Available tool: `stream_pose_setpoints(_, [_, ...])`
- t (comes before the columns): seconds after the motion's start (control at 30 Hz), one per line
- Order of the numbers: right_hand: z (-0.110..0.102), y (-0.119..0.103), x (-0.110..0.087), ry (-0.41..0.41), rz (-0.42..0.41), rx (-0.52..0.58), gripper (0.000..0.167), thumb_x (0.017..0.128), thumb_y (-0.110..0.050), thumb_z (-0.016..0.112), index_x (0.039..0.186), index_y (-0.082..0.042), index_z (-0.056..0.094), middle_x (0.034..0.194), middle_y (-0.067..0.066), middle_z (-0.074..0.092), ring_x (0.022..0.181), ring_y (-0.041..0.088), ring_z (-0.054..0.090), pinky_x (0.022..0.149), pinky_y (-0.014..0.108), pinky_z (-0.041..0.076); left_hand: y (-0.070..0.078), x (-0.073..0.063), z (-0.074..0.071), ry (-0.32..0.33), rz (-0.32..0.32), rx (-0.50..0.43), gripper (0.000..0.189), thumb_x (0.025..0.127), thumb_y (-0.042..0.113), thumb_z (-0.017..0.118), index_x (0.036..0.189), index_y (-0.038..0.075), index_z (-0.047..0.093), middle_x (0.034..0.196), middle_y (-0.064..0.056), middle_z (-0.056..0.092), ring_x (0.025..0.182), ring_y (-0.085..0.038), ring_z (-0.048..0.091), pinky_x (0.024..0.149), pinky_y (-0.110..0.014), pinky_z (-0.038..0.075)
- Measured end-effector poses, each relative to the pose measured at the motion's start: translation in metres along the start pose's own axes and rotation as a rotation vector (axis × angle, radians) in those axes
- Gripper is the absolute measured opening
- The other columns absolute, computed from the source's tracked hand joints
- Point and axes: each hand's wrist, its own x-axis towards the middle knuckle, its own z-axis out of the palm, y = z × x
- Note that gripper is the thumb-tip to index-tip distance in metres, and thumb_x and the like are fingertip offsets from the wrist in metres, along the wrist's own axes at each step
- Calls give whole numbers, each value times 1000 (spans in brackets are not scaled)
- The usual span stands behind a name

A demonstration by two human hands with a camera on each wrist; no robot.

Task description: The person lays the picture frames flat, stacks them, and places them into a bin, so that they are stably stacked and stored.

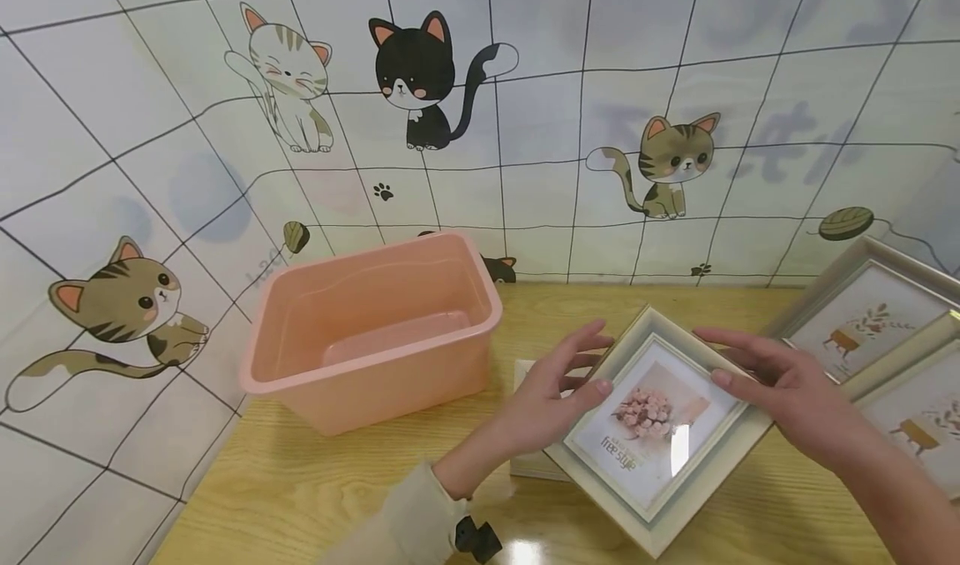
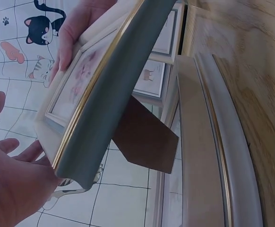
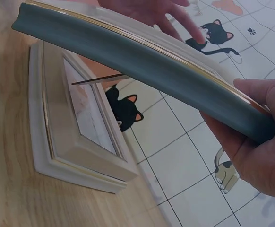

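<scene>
A cream picture frame (image 1: pixel 723 465) with a gold line along its side is held up, tilted, between both hands. Behind its glass is a print of pink flowers (image 1: pixel 647 413) lettered "free style". At its left edge my left hand (image 1: pixel 543 398) holds it, thumb toward the front and some fingers passing behind. My right hand (image 1: pixel 806 407) grips the opposite edge, its thumb over the front. In the left wrist view, a brown stand (image 2: pixel 147 137) juts out from the back. Beneath it on the table lies another pale frame (image 3: pixel 66 156), mostly hidden in the head view.
An empty pink plastic bin (image 1: pixel 405 382) stands on the wooden table (image 1: pixel 300 473), left of my hands. Two more frames with plant prints, one behind (image 1: pixel 870 323) and one nearer (image 1: pixel 918 415), stand at the right. A cat-patterned wall covering (image 1: pixel 540 215) rises behind the table.
</scene>
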Motion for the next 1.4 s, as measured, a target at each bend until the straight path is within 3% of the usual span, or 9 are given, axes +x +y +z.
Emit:
stream_pose_setpoints(0.2, [12, -1, -2, -28, -41, 67, 51, 102, -2, 59, 151, -16, 52, 117, -12, 67, 85, 20, 72, 61, 43, 60, 1, 0, 1, -14, -5, 10, 65, 106, 15, 56, 163, 18, 25, 154, -11, 45, 133, -22, 53, 104, -30, 46])
stream_pose_setpoints(0.4, [16, 2, -5, 0, -70, 97, 55, 101, 3, 59, 150, -19, 53, 119, -15, 69, 85, 17, 71, 60, 41, 60, -2, -2, 4, -44, -70, -30, 65, 106, 15, 56, 163, 20, 26, 157, -11, 42, 131, -17, 53, 98, -26, 48])
stream_pose_setpoints(0.6, [25, -3, -3, -82, -97, 232, 54, 101, 8, 53, 150, -17, 54, 121, -7, 70, 84, 21, 72, 60, 45, 60, -3, -2, 4, -75, -67, -91, 66, 106, 14, 56, 164, 25, 25, 152, -8, 46, 118, -11, 58, 91, -27, 53])
stream_pose_setpoints(0.83, [33, -7, -2, -47, -123, 201, 54, 99, 9, 56, 146, -16, 57, 120, -6, 70, 85, 18, 70, 60, 40, 60, 0, -3, -1, -83, -78, -84, 72, 103, 16, 60, 164, 32, 23, 151, -4, 48, 119, -8, 55, 99, -27, 48])
stream_pose_setpoints(1.1, [38, -9, -2, -22, -101, 225, 51, 100, 8, 57, 145, -17, 59, 123, -11, 69, 86, 17, 71, 61, 39, 60, -4, -5, -8, -166, -70, -193, 83, 100, 1, 59, 166, 30, 16, 168, 3, 21, 138, -9, 40, 111, -28, 38])
stream_pose_setpoints(1.4, [39, -9, -2, 42, -77, 167, 50, 100, 6, 59, 143, -19, 61, 123, -17, 68, 82, 17, 71, 57, 39, 60, -7, -6, -11, -182, -66, -211, 83, 101, 0, 57, 165, 33, 17, 165, 0, 28, 123, -7, 53, 100, -29, 49])
